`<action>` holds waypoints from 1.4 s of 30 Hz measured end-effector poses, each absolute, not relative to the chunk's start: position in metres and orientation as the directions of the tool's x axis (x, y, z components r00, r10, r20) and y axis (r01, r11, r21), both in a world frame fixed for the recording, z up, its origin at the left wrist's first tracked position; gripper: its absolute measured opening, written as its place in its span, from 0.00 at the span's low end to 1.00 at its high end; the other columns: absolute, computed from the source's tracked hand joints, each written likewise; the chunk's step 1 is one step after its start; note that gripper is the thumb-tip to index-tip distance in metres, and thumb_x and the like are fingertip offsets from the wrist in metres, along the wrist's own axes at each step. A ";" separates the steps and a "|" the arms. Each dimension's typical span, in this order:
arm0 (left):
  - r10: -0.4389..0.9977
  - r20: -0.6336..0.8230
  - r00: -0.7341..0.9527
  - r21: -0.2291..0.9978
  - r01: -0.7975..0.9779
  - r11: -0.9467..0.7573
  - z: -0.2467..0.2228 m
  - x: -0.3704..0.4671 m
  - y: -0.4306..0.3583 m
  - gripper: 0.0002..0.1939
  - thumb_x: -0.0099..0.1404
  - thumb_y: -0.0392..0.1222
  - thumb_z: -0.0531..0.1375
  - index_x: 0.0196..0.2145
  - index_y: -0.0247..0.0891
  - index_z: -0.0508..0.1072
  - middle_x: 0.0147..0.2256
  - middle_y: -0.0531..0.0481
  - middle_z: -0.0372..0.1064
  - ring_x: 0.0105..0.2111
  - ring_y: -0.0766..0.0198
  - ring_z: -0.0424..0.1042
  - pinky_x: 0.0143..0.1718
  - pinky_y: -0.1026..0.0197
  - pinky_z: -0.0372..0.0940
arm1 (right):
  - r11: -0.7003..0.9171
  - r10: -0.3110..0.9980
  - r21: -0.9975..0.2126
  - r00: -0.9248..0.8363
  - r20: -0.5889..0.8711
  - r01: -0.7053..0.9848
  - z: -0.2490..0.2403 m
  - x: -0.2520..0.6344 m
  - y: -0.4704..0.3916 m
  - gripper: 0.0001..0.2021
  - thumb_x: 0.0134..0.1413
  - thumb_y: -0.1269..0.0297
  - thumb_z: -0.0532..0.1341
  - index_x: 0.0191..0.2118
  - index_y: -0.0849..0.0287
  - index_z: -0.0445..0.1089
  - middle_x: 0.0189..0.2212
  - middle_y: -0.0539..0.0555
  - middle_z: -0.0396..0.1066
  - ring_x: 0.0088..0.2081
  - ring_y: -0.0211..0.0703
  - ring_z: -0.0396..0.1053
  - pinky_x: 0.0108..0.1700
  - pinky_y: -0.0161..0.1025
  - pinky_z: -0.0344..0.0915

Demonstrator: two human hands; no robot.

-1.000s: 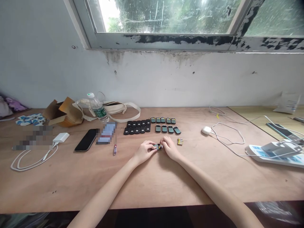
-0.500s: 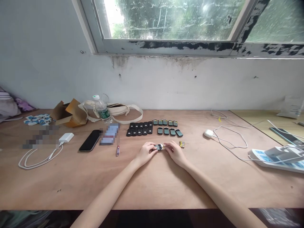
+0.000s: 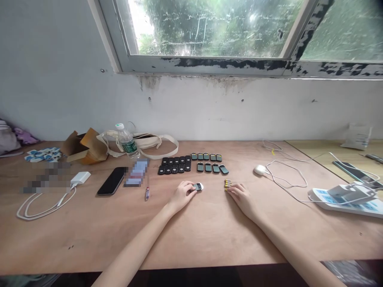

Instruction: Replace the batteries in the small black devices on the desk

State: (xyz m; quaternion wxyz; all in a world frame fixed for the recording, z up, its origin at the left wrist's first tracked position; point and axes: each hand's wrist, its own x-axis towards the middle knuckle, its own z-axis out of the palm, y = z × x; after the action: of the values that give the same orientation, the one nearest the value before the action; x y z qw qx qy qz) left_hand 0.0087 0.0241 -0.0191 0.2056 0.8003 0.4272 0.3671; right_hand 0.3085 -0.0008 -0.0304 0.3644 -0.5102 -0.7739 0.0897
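Pinched a small grey-screened module (image 3: 197, 187) between the thumb and fingers of the left hand (image 3: 180, 196), low at the wooden table (image 3: 206, 235), with its pale, shiny end pointing right. Rested the right hand (image 3: 244, 199) on the table, well apart from the module, with fingertips at the near end of a cluster of yellow-banded batteries (image 3: 228, 182); could not tell whether closed on one of them. Had two rows of black cases (image 3: 174, 164) ranged beyond the hands, just left of other grey-screened modules: five in the back row (image 3: 206, 157), four in the front row (image 3: 208, 168), with the rightmost turned askew. Had a slim pen-like tool (image 3: 147, 194) and a black smartphone (image 3: 111, 181) to the left, a green-labelled water bottle (image 3: 129, 146) farther back, and a white power strip (image 3: 323, 197) well off to the right.
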 end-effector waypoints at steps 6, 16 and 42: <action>0.833 0.405 0.377 0.623 0.553 -0.553 -0.019 0.009 0.024 0.04 0.62 0.40 0.59 0.32 0.39 0.73 0.41 0.46 0.71 0.43 0.57 0.68 0.46 0.55 0.65 | 0.443 0.853 -0.479 -0.191 0.486 0.757 -0.028 0.305 0.000 0.11 0.61 0.61 0.53 0.36 0.51 0.72 0.36 0.55 0.71 0.41 0.49 0.66 0.43 0.47 0.66; 0.819 0.400 0.411 0.624 0.532 -0.572 -0.013 0.008 0.021 0.05 0.60 0.40 0.61 0.35 0.40 0.73 0.43 0.46 0.70 0.45 0.56 0.68 0.46 0.54 0.65 | 0.467 0.805 -0.421 -0.177 0.566 0.778 -0.029 0.305 0.003 0.08 0.60 0.61 0.55 0.37 0.53 0.71 0.37 0.55 0.70 0.42 0.49 0.65 0.43 0.47 0.66; 0.905 0.382 0.185 0.842 0.335 -0.424 -0.002 0.012 0.016 0.11 0.67 0.42 0.50 0.43 0.39 0.68 0.42 0.46 0.71 0.44 0.58 0.70 0.46 0.57 0.64 | 0.444 0.895 -0.662 -0.261 0.363 0.603 0.008 0.197 0.115 0.28 0.43 0.58 0.67 0.51 0.53 0.60 0.47 0.55 0.69 0.52 0.51 0.61 0.52 0.48 0.59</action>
State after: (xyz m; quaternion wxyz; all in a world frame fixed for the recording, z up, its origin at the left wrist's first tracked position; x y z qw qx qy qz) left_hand 0.0116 0.0155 -0.0019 0.3083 0.7055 0.4394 0.4628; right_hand 0.1971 0.1152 0.0084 0.3634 -0.4874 -0.7682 0.2006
